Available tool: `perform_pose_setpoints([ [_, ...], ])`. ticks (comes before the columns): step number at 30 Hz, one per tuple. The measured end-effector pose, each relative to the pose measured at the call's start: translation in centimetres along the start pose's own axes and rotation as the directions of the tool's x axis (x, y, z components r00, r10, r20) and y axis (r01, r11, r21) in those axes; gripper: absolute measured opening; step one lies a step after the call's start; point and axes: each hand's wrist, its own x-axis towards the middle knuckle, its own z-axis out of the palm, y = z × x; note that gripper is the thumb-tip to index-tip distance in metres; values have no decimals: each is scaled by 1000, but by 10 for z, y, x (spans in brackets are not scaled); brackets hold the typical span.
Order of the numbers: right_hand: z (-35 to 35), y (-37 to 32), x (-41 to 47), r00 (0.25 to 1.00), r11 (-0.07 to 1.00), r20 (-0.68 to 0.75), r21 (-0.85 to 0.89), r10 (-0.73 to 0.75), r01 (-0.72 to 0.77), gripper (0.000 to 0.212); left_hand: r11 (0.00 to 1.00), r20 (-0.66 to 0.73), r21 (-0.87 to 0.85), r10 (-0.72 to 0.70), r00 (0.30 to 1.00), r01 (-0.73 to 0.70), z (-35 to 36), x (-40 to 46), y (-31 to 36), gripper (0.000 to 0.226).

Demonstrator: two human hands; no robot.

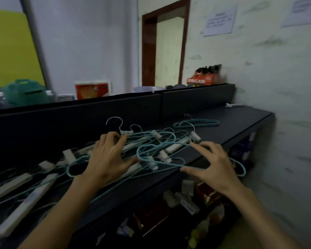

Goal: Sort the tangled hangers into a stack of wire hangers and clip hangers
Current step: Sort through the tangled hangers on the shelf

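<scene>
A tangle of hangers (151, 148) lies on the dark desk (241, 121): teal wire hangers mixed with white clip hangers that have metal hooks. My left hand (108, 157) is on the pile, its fingers curled on a white clip hanger (126, 133) near its hook. My right hand (214, 164) hovers with spread fingers over a teal wire hanger (162, 155) at the desk's front edge, fingertips touching or just above it. A small stack of teal wire hangers (197, 122) lies apart at the back right.
A dark partition (79, 114) runs along the desk's back. More clip hangers (16, 184) spread to the left. Below the desk, a shelf holds boxes and small items (187, 200). A wall (276, 87) stands at the right, close to the desk's end.
</scene>
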Motion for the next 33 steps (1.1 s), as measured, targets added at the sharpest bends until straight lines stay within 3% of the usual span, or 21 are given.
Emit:
perform_pose_setpoints([
  [8,-48,122,-8,997,997,-68,-66,44,-49,81,994,46,-100,50,998,-45,56,61,121,84],
  [16,-80,236,-15,994,993,-51,-66,95,-99,80,980,147,-196,73,986,-43,116,106,225,85],
  [26,-76,309,39,990,989,-103,-101,94,-105,81,958,128,-261,156,979,-119,167,199,276,82],
  [33,-68,373,99,987,970,-121,-206,106,-130,83,965,146,-245,126,981,-87,214,285,273,93],
])
